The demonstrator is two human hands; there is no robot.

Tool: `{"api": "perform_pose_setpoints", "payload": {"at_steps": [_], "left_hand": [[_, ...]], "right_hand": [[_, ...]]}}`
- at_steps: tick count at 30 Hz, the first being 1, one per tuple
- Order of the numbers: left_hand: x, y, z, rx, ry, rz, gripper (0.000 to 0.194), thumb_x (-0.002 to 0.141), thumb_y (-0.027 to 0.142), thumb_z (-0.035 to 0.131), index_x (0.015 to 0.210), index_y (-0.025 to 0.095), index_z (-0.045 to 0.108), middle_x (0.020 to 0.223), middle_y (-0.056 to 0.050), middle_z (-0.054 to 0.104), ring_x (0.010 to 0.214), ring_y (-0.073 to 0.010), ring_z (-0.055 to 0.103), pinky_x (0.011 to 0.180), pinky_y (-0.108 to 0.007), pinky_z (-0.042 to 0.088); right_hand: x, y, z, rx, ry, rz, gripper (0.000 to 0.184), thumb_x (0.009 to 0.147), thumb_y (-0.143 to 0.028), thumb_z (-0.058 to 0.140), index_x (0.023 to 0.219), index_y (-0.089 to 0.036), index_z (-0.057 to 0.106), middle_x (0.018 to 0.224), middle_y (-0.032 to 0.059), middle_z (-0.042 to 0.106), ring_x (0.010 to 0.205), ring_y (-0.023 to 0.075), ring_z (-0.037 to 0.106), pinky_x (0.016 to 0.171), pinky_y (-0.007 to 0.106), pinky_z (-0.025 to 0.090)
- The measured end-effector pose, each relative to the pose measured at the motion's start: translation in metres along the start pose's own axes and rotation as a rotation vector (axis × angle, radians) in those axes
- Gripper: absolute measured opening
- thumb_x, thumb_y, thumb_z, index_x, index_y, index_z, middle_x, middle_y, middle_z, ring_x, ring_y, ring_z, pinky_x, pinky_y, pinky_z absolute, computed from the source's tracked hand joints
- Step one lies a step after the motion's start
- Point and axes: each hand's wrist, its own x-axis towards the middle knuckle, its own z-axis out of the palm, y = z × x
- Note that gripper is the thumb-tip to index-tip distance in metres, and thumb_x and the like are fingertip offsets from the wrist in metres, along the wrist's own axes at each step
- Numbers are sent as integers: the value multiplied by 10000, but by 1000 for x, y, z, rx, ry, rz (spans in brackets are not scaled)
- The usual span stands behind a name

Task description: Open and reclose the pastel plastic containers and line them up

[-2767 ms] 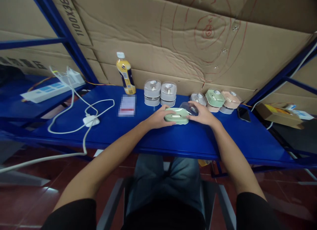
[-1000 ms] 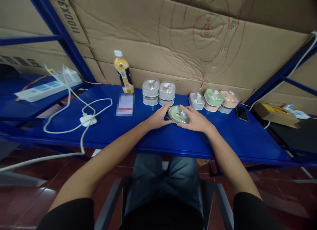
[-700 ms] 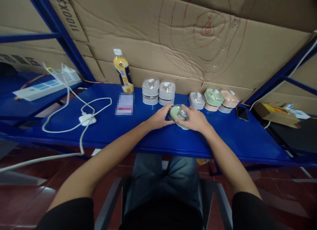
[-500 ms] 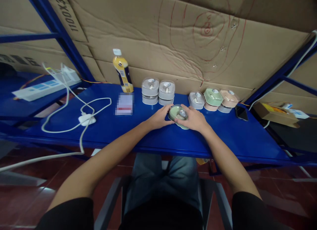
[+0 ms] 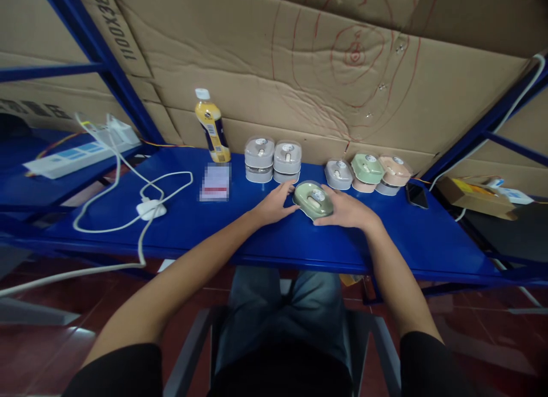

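A small green lidded box [image 5: 312,199] with a clear cover, a round sticker and a pale tab is held between my two hands, just above or on the blue table. My right hand [image 5: 346,209] grips its right side, with the thumb along the near edge. My left hand [image 5: 276,203] curves round the left side, its thumb and fingertips at the edge. Behind stand two stacks of grey boxes [image 5: 259,153] [image 5: 287,157]. Farther right are a single grey box [image 5: 339,174], a green box [image 5: 368,167] on a pink one, and a pink box [image 5: 394,170] on a grey one.
On the blue table [image 5: 291,248] stand a yellow drink bottle [image 5: 213,126], a blurred-out card [image 5: 215,182], a white charger [image 5: 150,209] with a looped cable, and a dark phone [image 5: 416,195]. A power strip [image 5: 81,152] lies left. Cardboard [image 5: 240,60] walls the back.
My right hand has shifted from over the green box's top to its right side, uncovering the lid. The box has turned and tilted slightly. My left hand stays at its left.
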Motion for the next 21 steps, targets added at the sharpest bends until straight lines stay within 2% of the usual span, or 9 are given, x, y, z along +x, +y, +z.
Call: {"api": "perform_pose_setpoints", "payload": {"at_steps": [2, 4, 8, 11, 15, 21], "left_hand": [[0, 1, 0, 19, 4, -10, 730, 878, 317, 788, 1495, 172, 426, 1347, -177, 660, 1277, -329, 654, 1086, -524, 558], [0, 3, 0, 43, 14, -18, 681, 881, 323, 787, 1462, 181, 460, 1320, -160, 673, 1263, -327, 662, 1083, -520, 559], [1, 7, 1, 51, 52, -14, 557, 914, 290, 747, 1401, 193, 494, 1228, -120, 717, 1175, -282, 708, 1045, -480, 586], [3, 9, 2, 23, 44, 7, 492, 934, 269, 719, 1372, 191, 508, 1242, -122, 731, 1175, -267, 718, 1043, -469, 593], [3, 12, 2, 30, 7, 6, 393, 965, 276, 668, 1334, 196, 557, 1299, -131, 724, 1220, -279, 710, 1058, -484, 591], [2, 17, 1, 51, -4, -25, 417, 967, 320, 654, 1357, 195, 572, 1346, -137, 696, 1244, -289, 695, 1074, -484, 583]], "right_hand": [[-5, 0, -6, -61, -3, 46, 947, 768, -682, 812, 1513, -198, 485, 1281, 173, 742, 1144, 384, 723, 848, 390, 550], [-6, -5, -8, -162, 24, 138, 825, 790, -716, 778, 1369, -155, 600, 1150, 193, 778, 1044, 393, 746, 780, 392, 540], [-1, -18, -2, -302, 101, 264, 757, 834, -789, 682, 1158, -106, 711, 1021, 234, 780, 954, 396, 754, 748, 412, 533], [5, -21, 5, -332, 151, 300, 705, 903, -760, 622, 1097, -96, 757, 1003, 252, 771, 957, 397, 750, 772, 432, 538], [16, -17, 13, -329, 152, 288, 594, 989, -655, 565, 1044, -109, 794, 1000, 257, 769, 963, 395, 745, 796, 450, 542], [43, -10, 23, -326, 200, 306, 425, 1050, -454, 508, 1118, -137, 782, 1023, 227, 776, 990, 370, 738, 798, 428, 535]]}}
